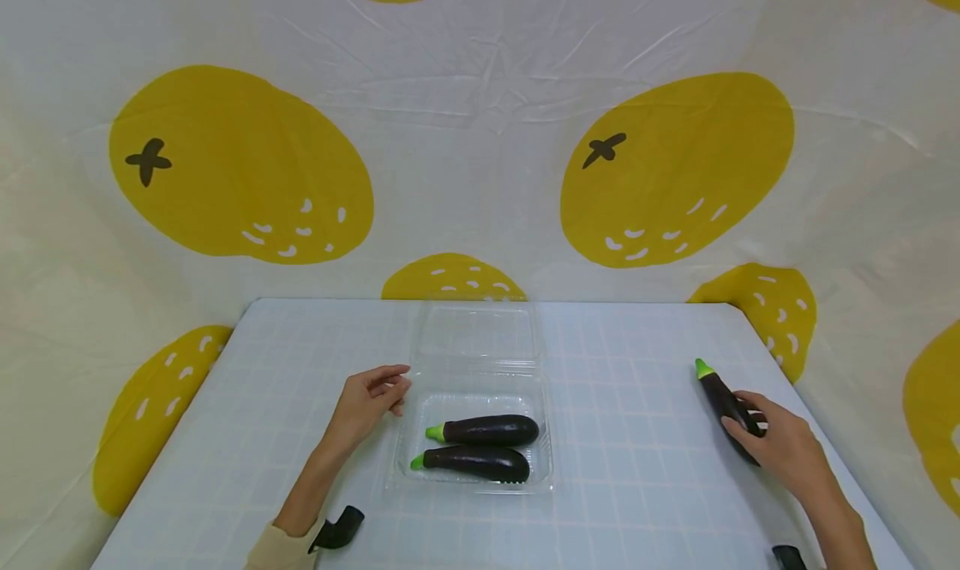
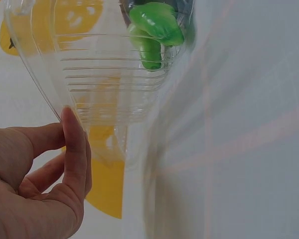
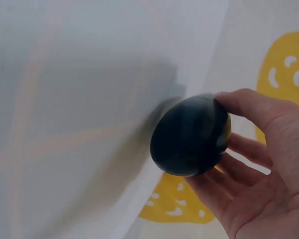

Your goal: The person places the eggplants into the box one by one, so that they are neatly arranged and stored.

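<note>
The right hand (image 1: 783,441) has its fingers bent round a glossy dark eggplant (image 1: 724,405), thumb across from the other fingertips, spread just as wide as the fruit; its bright green stem end points up and away to the left, while the rounded end sits nearest the wrist; it is near the right edge of the table (image 1: 622,453), well apart from everything else, with a soft shadow beside it; I can't tell whether it touches the surface.

Across from it, the left hand (image 1: 365,410) has bent fingers, the tips with little room between them, right at the left rim of a clear plastic box (image 1: 546,462); whether they pinch that rim or only meet it, I can't tell.

The box is open, its lid (image 1: 480,332) laid back on the far side; inside, a farther eggplant (image 1: 491,429) and a nearer eggplant (image 1: 480,463) lie side by side, green ends to the left.

Further out, a beige sleeve (image 1: 281,549) ends at the left wrist, a black fitting (image 1: 341,527) beside it; faint checked lines cross the pale tabletop; behind hangs a whitish cloth (image 1: 465,178) printed with big yellow fruit (image 1: 240,162), dashed in white.
</note>
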